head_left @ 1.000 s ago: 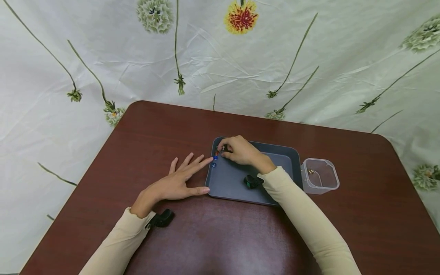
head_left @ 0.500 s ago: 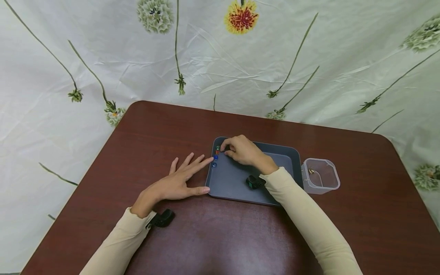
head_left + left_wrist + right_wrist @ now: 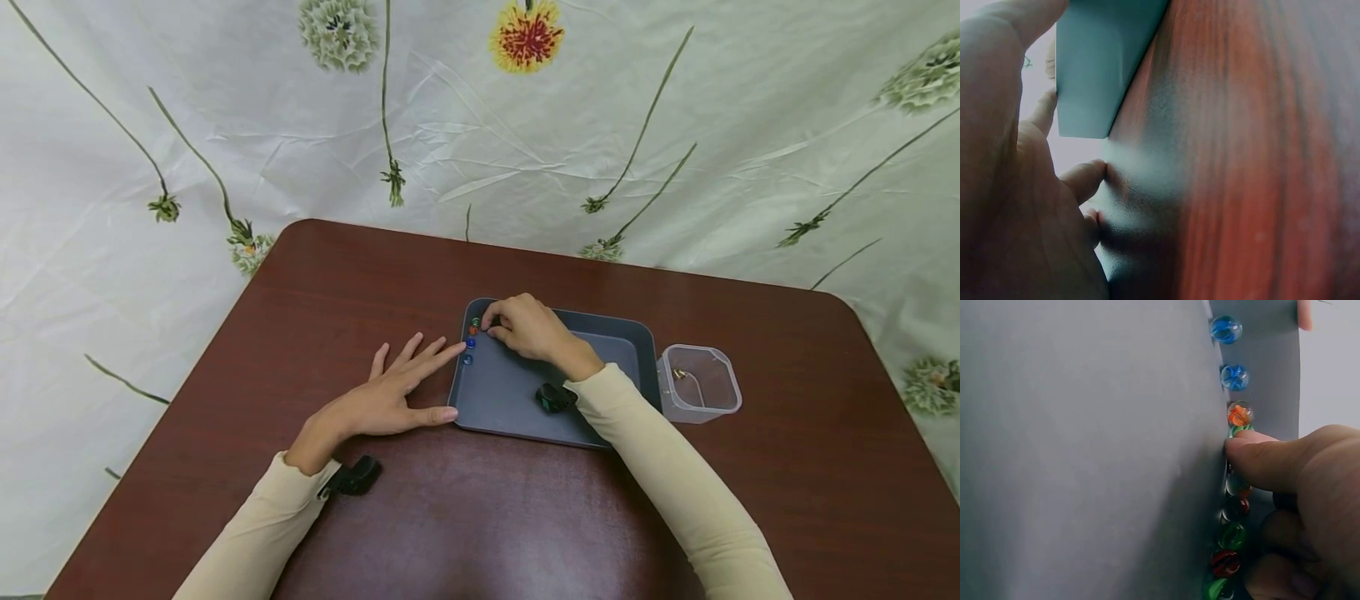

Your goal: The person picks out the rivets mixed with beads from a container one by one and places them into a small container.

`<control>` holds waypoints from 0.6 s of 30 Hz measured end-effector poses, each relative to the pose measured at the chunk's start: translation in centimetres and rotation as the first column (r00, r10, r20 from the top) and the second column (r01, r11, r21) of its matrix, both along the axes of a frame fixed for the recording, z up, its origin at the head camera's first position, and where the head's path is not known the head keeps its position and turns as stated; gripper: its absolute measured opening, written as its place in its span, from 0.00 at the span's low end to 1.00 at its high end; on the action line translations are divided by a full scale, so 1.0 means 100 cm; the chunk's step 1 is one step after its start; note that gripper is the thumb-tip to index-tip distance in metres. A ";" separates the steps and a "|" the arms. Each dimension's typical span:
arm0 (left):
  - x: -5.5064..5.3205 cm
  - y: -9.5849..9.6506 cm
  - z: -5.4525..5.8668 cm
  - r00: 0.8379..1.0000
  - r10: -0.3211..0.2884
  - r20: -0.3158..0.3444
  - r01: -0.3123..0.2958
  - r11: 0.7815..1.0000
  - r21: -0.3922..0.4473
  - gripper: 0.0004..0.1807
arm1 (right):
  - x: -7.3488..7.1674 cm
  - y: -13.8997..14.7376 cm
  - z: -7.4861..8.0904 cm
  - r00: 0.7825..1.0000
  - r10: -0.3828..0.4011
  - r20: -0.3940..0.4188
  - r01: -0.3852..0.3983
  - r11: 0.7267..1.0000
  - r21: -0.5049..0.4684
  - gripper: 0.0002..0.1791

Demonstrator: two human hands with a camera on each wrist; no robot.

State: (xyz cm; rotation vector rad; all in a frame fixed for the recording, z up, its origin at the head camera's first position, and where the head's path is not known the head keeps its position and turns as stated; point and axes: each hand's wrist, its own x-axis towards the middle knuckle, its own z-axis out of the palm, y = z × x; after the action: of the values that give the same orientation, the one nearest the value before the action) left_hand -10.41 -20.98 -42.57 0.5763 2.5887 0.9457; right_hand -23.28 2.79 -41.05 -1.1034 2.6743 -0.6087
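My left hand lies spread, its thumb and a fingertip touching the left rim of the grey-blue tray. Inside that tray, my right hand has its fingers curled at the far left corner. In the right wrist view its thumb and index finger pinch a marble in the row, mostly hidden by the thumb. Just above them are a green marble, an orange marble and two blue marbles. Several red and green marbles continue the row below the thumb, along the tray wall.
Right of the tray stands a clear plastic box with a small gold-coloured piece inside. The tray rests on a reddish-brown table. A flower-printed cloth hangs behind the table's far edge.
My right hand has shifted slightly right, away from the tray's left wall, uncovering more of the green and orange marbles. My left hand stays in place.
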 end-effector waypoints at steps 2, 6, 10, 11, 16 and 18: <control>0.000 0.000 0.000 1.000 -0.002 -0.002 0.002 1.000 -0.003 0.47 | 0.000 0.000 -0.001 1.000 -0.003 -0.004 0.003 1.000 0.001 0.07; 0.000 -0.001 0.000 1.000 -0.002 0.002 0.002 1.000 0.000 0.47 | 0.000 -0.001 -0.001 1.000 -0.009 -0.013 0.010 1.000 0.016 0.08; 0.000 -0.001 -0.001 1.000 0.000 -0.001 0.000 1.000 0.002 0.47 | 0.001 -0.003 -0.001 1.000 -0.007 -0.028 0.007 1.000 0.023 0.08; 0.000 -0.001 -0.001 1.000 -0.001 -0.002 0.001 1.000 0.001 0.47 | 0.001 -0.003 -0.001 0.999 -0.006 -0.031 0.007 1.000 0.024 0.08; 0.000 -0.002 -0.001 1.000 -0.003 -0.003 0.003 1.000 -0.003 0.47 | 0.002 -0.003 0.000 0.999 -0.005 -0.037 0.006 1.000 0.025 0.09; 0.000 -0.002 0.000 1.000 -0.003 -0.002 0.003 1.000 -0.002 0.47 | 0.002 -0.003 0.000 0.999 -0.002 -0.039 0.003 1.000 0.021 0.08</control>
State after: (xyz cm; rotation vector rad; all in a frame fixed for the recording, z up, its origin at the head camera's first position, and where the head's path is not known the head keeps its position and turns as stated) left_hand -10.44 -21.14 -42.62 0.5812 2.5898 0.9413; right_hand -23.04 2.46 -41.03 -1.1174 2.7086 -0.5636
